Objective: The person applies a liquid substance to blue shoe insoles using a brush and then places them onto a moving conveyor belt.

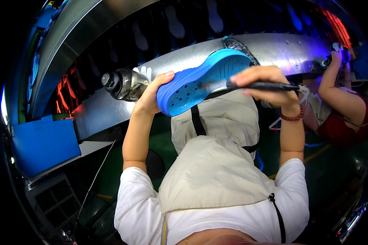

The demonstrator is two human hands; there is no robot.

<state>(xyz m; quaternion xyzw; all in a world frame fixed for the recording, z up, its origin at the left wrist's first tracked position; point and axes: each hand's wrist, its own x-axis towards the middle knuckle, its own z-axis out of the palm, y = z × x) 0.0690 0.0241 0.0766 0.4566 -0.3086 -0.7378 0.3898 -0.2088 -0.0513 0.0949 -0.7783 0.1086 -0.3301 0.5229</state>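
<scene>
My left hand is closed around one end of a blue shoe sole, thumb on its rim. The sole is tilted so its light-blue inner face, dotted with small holes, shows; its side wall runs from deep blue to turquoise. In my right hand is a brush with a black handle. The pale brush head points left and lies over the sole's inner face; it is slightly blurred, and I cannot tell how firmly it touches.
A metal ledge curves behind the sole, carrying a black-capped bottle. Beyond it, several soles lie on a dark conveyor between red-lit ends. A blue panel stands at left. A co-worker's arm is at right.
</scene>
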